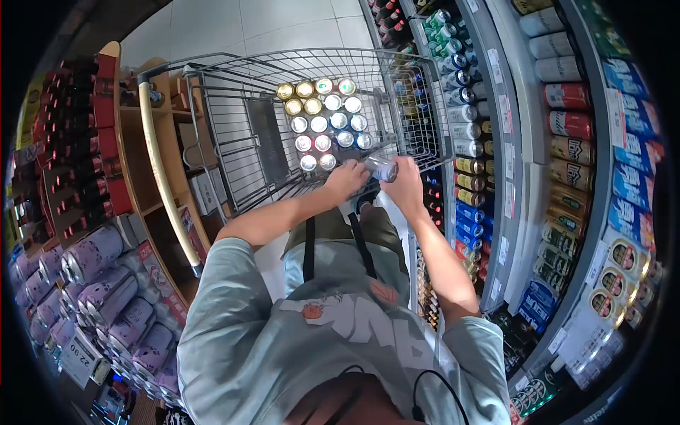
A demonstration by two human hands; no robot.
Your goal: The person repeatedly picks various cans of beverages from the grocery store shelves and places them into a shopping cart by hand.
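Note:
Over the near side of a wire shopping cart [297, 57], my right hand [405, 181] is closed around a drink can [384, 171], its round end facing me. Close by on the left, my left hand [347, 180] has curled fingers at the can's other side; what they grip is partly hidden and blurred. Inside the cart, drink cans [319, 123] stand upright in several rows, ends up. Gold-topped cans [304, 89] are at the far left of the group, and silver or white-topped cans [307, 163] are nearer to me.
Shelves of drink cans [464, 131] run along the right, with blue packs [630, 170] farther out. The cart's pale handle [159, 177] is at left, beside a wooden rack [131, 156]. Purple can packs [106, 290] are stacked at lower left, with a price sign [81, 358].

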